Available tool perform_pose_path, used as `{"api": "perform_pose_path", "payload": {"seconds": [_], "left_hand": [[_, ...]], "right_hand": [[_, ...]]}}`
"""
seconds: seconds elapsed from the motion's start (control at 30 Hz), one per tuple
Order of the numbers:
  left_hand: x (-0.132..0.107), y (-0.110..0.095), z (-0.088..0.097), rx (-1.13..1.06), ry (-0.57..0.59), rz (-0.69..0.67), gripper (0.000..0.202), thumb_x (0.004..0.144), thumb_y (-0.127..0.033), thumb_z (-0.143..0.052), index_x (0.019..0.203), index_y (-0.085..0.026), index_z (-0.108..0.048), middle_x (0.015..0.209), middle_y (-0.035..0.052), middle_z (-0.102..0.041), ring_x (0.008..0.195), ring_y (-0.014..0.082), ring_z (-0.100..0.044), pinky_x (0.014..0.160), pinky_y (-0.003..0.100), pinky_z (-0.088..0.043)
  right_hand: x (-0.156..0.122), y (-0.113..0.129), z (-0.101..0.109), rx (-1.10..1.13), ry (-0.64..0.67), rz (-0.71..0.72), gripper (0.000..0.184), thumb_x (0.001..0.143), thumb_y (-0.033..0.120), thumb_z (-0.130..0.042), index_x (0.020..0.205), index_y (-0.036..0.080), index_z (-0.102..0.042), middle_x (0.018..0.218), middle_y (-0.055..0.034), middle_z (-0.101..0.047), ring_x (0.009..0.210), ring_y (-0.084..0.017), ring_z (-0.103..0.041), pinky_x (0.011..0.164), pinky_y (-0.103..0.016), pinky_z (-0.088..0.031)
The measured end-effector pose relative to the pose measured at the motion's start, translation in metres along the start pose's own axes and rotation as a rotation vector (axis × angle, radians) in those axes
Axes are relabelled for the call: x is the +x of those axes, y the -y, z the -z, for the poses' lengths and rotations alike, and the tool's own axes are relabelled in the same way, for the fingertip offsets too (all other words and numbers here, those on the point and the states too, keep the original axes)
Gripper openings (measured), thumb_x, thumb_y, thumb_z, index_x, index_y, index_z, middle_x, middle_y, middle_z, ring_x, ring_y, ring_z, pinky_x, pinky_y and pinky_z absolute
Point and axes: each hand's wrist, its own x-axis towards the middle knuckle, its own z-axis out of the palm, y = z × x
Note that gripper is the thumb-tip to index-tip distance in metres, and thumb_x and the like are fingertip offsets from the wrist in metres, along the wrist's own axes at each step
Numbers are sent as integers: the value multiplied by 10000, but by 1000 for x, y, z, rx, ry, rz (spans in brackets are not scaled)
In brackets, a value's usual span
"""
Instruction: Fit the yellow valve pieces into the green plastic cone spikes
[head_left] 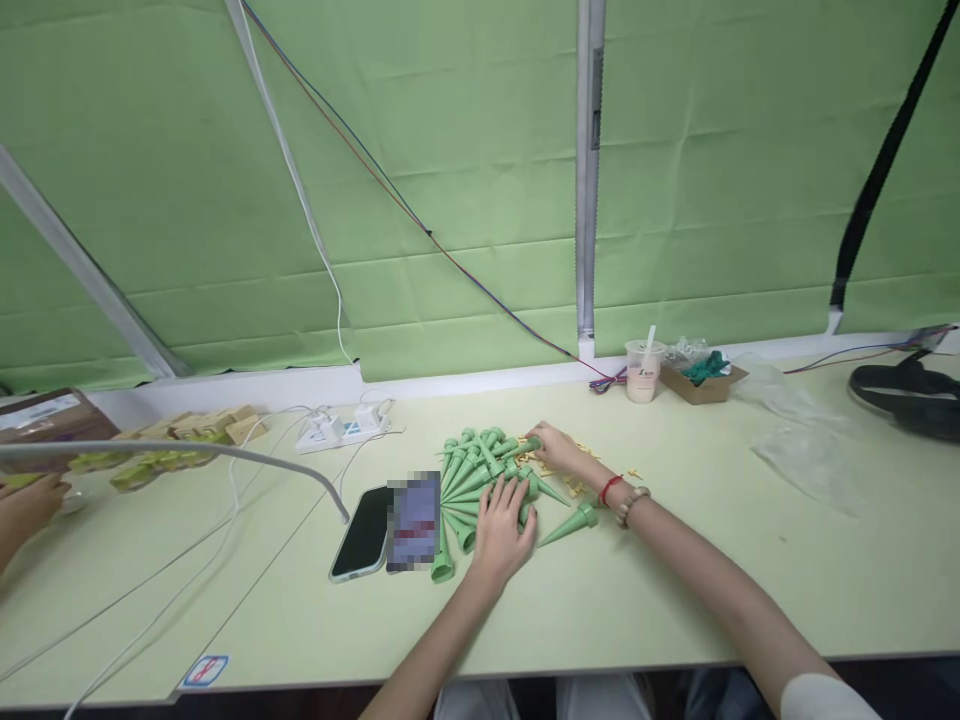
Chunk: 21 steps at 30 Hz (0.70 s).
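Green cones on a pale bench (675, 600). Nearest the front, one hollow cone (442, 567) turns its round open mouth toward the viewer, tip pointing away. To the right lies a separate cone (576, 522), its broad collared head at the upper right and its slender point at the lower left.

The left hand (506, 525) lies palm down on the near right part of the pile, fingers slightly parted. Left of it are a dark-screened phone (361, 533) and a pixelated rectangular item (414, 522), side by side.

The heaped green cones (469, 485) occupy the middle of the bench — plain, uniformly green, each tapering from a thick collar to a fine tip. Many tips converge at the pile's left, fanwise.

At the far right of the pile, the right hand (553, 447) has its fingers close together against a cone (527, 446); whether it is gripped cannot be told from this angle. Small yellow pieces (577, 487) lie scattered around that hand.

Beyond stand a power strip (341, 433), a lidded cup (642, 375) and an open carton (697, 387) — all before green sheeting (480, 150).
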Motion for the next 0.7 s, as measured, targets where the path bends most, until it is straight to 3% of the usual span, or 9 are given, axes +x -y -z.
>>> {"api": "perform_pose_path", "payload": {"seconds": [0.13,0.27,0.37,0.5,0.6,0.7], "left_hand": [[0,-3,3,-15,-17,14,380,813,-276,-383,1152,-163,-514,1178,90,-553,1202,245,-398,1005,428,-276],[0,-6,5,-27,-3,1,368,806,-266,-385,1134,-167,-522,1173,86,-555,1197,242,-402,999,420,-283],[1,-7,6,-21,10,8,373,804,-269,-387,1133,-158,-523,1168,89,-556,1197,247,-400,1000,422,-281],[0,-7,6,-2,10,25,368,800,-268,-390,1120,-156,-534,1191,86,-540,1229,248,-357,1013,421,-268],[-1,-7,7,30,-28,-8,409,783,-268,-408,1167,-164,-504,1310,74,-433,1288,253,-253,1035,424,-237],[-2,-6,6,87,-76,-4,546,745,-287,-454,1280,-191,-395,1408,52,-279,1321,283,-139,1050,467,-178]], "right_hand": [[14,-2,3,-103,53,12,194,754,165,-540,921,177,-637,953,-80,-630,887,-180,-575,782,-258,-411],[28,1,-2,-147,114,35,187,704,136,-585,869,188,-656,905,-92,-656,853,-201,-595,750,-263,-416],[30,-1,-7,-155,149,54,215,662,129,-626,864,195,-657,867,-83,-664,809,-197,-609,716,-257,-423],[28,-6,-4,-131,116,83,289,674,155,-628,963,144,-627,957,-122,-635,874,-210,-589,750,-276,-426],[29,-2,0,-87,104,148,314,684,165,-617,997,140,-616,997,-98,-622,897,-184,-572,778,-256,-424],[31,9,-3,45,194,312,357,633,116,-624,983,185,-633,963,-39,-632,840,-157,-578,736,-230,-439]]}}
